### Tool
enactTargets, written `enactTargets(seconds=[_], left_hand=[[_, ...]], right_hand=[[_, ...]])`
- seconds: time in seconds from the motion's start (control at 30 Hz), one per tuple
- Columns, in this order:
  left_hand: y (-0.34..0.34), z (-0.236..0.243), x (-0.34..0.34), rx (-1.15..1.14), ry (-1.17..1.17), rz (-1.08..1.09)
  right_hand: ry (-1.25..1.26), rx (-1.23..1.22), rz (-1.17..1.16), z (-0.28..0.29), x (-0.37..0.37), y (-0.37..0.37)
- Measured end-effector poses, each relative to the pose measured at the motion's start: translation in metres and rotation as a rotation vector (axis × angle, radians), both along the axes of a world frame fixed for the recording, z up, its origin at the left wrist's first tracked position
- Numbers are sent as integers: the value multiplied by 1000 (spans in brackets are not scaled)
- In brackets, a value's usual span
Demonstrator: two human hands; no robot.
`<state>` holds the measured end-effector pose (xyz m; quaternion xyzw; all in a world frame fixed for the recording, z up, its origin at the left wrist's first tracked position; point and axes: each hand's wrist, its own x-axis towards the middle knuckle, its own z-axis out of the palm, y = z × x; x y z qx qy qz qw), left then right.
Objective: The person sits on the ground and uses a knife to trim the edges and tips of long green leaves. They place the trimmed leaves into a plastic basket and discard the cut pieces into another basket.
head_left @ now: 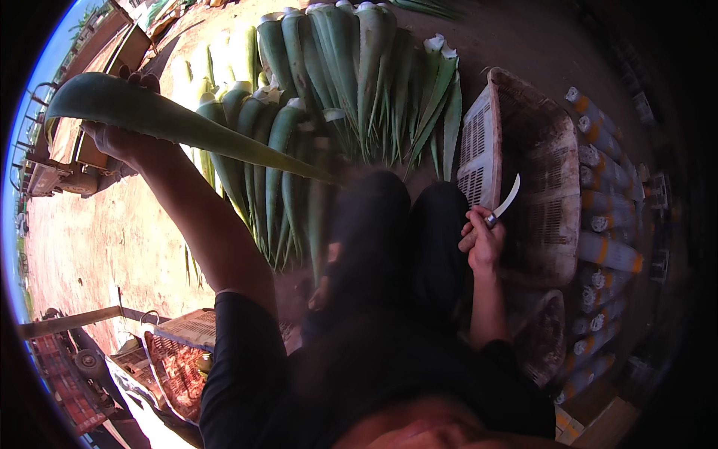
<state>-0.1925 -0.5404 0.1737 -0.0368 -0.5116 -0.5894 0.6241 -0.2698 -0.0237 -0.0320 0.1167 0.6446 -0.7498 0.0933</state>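
A long green aloe leaf (172, 120) is held up at the left by my left hand (112, 141), whose fingers wrap round its thick end. The leaf's thin tip points right, toward my knees. In my right hand (485, 239) is a small knife (508, 196) with a curved blade, held by its handle beside my right knee. The blade points up and away from me. Ahead on the ground lie rows of more aloe leaves (366, 67), their pale cut ends facing away from me. A nearer group of leaves (254, 142) lies below the raised one.
Right of my knees stands a worn plastic crate (479, 142) with slotted walls. Beyond it are stacked clear, orange-banded rolls or bottles (609, 209). At lower left are another crate (176, 367) and a cart with a wheel (90, 363). A vehicle (105, 142) stands at far left.
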Motion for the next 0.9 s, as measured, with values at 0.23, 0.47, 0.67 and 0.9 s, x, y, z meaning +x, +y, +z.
enactTargets(seconds=[0.23,0.47,0.67,0.9], left_hand=[[-6,-41,27,818,394,-697],[29,-142,24,931,386,-978],[75,-153,20,927,275,-807],[96,-134,-24,786,105,-751]], right_hand=[[-100,-84,-90,-8,8,11],[-112,-99,-96,-19,-3,35],[-83,-67,-32,-16,-4,29],[-33,-79,-139,3,8,-6]])
